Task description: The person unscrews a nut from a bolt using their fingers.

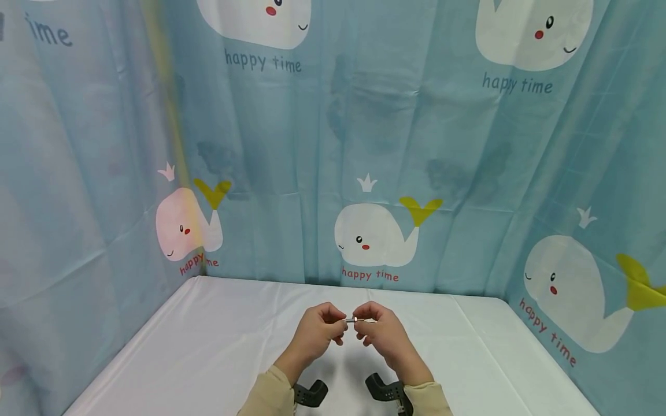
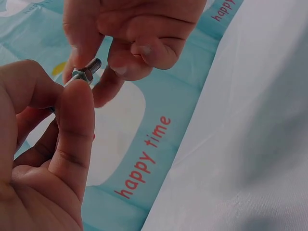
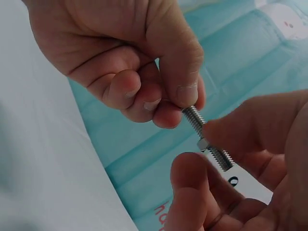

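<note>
Left hand point(image 1: 316, 332) pinching one threaded bolt point(image 3: 207, 136) by its end, above white bench point(image 1: 208, 346). Right hand point(image 1: 382, 332) pinching one hex nut point(image 3: 202, 144) sitting on bolt mid-thread, both grips grasping, between hands. Whale-print curtain point(image 1: 374, 144) hanging behind.

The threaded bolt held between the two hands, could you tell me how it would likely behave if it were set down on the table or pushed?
The bolt looks like rigid metal, so it should not bend. Its round threaded shank would probably roll on the smooth white table, though the hex nut may check that. The threads likely give fingers grip.
</note>
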A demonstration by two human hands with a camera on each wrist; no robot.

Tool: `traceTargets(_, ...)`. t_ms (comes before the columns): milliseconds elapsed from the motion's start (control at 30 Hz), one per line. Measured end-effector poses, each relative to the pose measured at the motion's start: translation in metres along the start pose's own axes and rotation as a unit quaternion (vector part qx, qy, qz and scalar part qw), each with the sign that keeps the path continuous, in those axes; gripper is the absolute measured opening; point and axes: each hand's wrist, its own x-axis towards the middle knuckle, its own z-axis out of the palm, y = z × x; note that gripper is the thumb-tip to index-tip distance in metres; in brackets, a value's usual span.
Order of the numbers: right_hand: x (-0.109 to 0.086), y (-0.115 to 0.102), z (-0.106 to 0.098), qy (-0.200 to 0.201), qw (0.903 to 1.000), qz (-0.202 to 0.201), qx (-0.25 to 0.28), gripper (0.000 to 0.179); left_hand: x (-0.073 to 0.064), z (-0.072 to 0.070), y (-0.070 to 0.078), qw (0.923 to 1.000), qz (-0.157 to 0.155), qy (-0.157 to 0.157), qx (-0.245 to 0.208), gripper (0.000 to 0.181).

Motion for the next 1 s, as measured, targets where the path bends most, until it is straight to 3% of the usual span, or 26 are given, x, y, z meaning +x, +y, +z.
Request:
traceTargets(267,-0.0007,-0.0018,0.0013,-0.020,0.9995,0.018,0.015,0.026,0.0014,-0.0014,-0.0036,0.9999,0.002,-0.004,-0.014,0.007)
traceTargets(400,0.0000,-0.0012,0.0009,-0.020,0.9997,0.008,0.012,0.017,0.0017,-0.0016,-0.0049,0.9998,0.005,-0.007,-0.015,0.006)
traceTargets(733,-0.0005,-0.0003,0.0004,-0.016,0.9997,0.016,0.007,0.030,0.0028,-0.0019,-0.0068,0.9998,0.004,-0.008,-0.017,0.005)
traceTargets(1000,-0.0005,-0.0002,-0.0003,-0.016,0.9998,0.003,0.009,0.027,0.0030,-0.0014,-0.0062,0.9998,0.003,-0.007,-0.016,0.005)
